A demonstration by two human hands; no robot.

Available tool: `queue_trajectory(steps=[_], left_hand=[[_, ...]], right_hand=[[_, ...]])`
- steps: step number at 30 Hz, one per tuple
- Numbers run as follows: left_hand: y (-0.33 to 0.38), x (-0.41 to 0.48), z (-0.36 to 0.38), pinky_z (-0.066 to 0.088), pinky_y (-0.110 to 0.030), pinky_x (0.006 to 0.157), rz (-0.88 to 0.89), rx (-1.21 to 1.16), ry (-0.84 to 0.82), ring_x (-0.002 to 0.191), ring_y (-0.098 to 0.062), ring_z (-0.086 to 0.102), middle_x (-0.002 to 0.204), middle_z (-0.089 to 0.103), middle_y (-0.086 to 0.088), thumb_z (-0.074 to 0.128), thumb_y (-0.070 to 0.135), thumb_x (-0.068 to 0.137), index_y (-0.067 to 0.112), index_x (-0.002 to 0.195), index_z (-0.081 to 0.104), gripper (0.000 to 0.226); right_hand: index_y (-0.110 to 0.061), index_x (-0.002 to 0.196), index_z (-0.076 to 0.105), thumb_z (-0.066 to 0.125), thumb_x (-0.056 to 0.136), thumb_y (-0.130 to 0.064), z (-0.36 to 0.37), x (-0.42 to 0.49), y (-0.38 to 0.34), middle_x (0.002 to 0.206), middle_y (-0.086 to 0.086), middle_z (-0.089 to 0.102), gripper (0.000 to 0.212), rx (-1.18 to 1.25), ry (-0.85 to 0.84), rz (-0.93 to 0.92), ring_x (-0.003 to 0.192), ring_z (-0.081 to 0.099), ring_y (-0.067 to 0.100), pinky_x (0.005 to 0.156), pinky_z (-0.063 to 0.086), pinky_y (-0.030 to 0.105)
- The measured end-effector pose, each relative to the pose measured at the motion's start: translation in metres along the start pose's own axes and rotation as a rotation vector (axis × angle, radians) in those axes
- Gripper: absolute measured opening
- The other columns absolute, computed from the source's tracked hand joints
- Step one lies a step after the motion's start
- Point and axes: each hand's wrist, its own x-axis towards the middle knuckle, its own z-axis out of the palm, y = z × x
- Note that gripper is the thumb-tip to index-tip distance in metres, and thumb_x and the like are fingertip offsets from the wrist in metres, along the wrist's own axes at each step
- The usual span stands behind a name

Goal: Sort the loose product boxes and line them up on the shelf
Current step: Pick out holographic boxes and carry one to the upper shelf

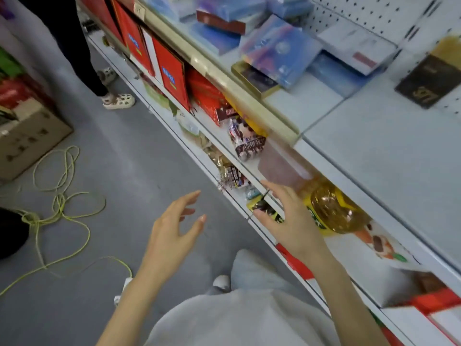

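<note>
Loose product boxes lie in a jumble on the top shelf point(374, 151): several blue boxes point(279, 48), a dark red box point(219, 22), a gold-edged tin point(254, 78), a white box point(356, 46) and a black box point(429, 81) at the right. Red boxes point(172, 78) stand in a row on the shelf below. My left hand point(174, 233) hovers open over the floor, holding nothing. My right hand point(287, 221) is open at the lower shelf's front edge, beside a yellow oil bottle point(331, 208), fingers spread over a small dark packet point(264, 211).
Candy bags point(247, 141) lie on the lower shelf. A cardboard carton point(27, 136) and a tangled green cord point(59, 208) lie on the grey floor at the left. Another person's legs point(82, 51) stand in the aisle, far left.
</note>
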Motion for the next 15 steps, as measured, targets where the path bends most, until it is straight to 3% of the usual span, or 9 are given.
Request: queue_trajectory(steps=[4, 7, 11, 15], left_hand=[[-0.013, 0.088, -0.016, 0.044, -0.021, 0.09, 0.006, -0.003, -0.022, 0.105, 0.005, 0.058, 0.118, 0.06, 0.019, 0.063, 0.034, 0.087, 0.045, 0.126, 0.048, 0.043], [-0.022, 0.16, -0.028, 0.045, -0.018, 0.089, 0.015, -0.006, -0.026, 0.104, 0.002, 0.058, 0.117, 0.06, 0.017, 0.061, 0.032, 0.088, 0.043, 0.129, 0.047, 0.044], [-0.022, 0.261, -0.063, 0.047, -0.024, 0.093, 0.026, 0.003, 0.03, 0.102, 0.002, 0.06, 0.113, 0.06, 0.022, 0.061, 0.026, 0.09, 0.042, 0.128, 0.047, 0.044], [-0.015, 0.356, -0.104, 0.039, -0.003, 0.085, 0.066, -0.013, 0.083, 0.1, 0.009, 0.059, 0.112, 0.057, 0.027, 0.059, 0.027, 0.09, 0.045, 0.126, 0.045, 0.043]], right_hand=[[-0.039, 0.138, 0.041, 0.064, 0.088, -0.037, 0.009, 0.09, -0.025, 0.129, -0.019, 0.051, 0.055, 0.016, 0.006, 0.01, 0.122, 0.043, 0.001, 0.1, 0.034, 0.022], [-0.04, 0.138, 0.04, 0.061, 0.09, -0.037, 0.013, 0.171, -0.045, 0.127, -0.02, 0.053, 0.053, 0.035, 0.005, -0.027, 0.118, 0.047, -0.001, 0.102, 0.039, 0.028], [-0.046, 0.133, 0.04, 0.059, 0.09, -0.043, 0.008, 0.271, -0.083, 0.125, -0.023, 0.054, 0.048, 0.046, 0.024, -0.066, 0.109, 0.054, -0.002, 0.096, 0.048, 0.035], [-0.041, 0.131, 0.044, 0.059, 0.09, -0.036, -0.006, 0.362, -0.126, 0.119, -0.021, 0.054, 0.044, 0.047, 0.068, -0.119, 0.101, 0.057, -0.001, 0.091, 0.049, 0.03]])
